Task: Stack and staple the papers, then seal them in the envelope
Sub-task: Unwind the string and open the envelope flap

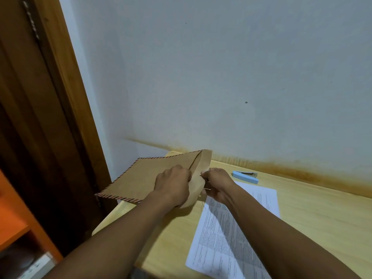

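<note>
A brown envelope point(145, 176) with a red and black striped border is held tilted above the table's far left corner, its flap point(203, 164) lifted at the right end. My left hand point(173, 186) grips the envelope body at its mouth. My right hand point(217, 184) pinches the flap's edge, where a thin string hangs down. The printed white papers point(227, 238) lie flat on the table under my right forearm. A light blue stapler point(244, 176) sits behind them near the wall.
The light wooden table point(312, 214) stands against a pale wall. A dark wooden door frame point(60, 117) rises at the left. An orange shelf unit point(18, 214) stands at the lower left, beyond the table's left edge.
</note>
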Tool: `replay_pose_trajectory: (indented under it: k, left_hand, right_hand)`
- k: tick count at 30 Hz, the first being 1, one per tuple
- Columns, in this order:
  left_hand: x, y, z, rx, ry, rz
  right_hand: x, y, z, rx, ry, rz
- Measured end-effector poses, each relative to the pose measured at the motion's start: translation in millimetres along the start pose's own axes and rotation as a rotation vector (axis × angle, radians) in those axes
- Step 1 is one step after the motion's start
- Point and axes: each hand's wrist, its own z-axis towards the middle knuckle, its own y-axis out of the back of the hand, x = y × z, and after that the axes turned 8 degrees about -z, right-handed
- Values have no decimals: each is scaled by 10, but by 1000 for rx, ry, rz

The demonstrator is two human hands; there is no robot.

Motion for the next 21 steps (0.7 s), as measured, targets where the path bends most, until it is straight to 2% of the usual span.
replay_pose_trajectory:
  k: [4, 9, 14, 17, 19, 21]
  left_hand:
    - [34, -37, -18, -13, 22, 62]
    - [152, -121, -31, -28, -60, 68]
    - [223, -185, -61, -3, -88, 107]
    - [253, -215, -80, -5, -93, 129]
    - [252, -222, -98, -4, -97, 137]
    - [254, -228, -102, -5, -104, 134]
  right_hand:
    - [-12, 37, 5, 24, -10, -81]
    - [-43, 210, -23, 86, 15, -315]
    - [-73, 543, 96, -120, 203, -635]
    - [-125, 841, 216, -254, 281, -1038]
    - [-192, 999, 232, -218, 242, -1296]
    - [-266, 1094, 209, -160, 195, -1448]
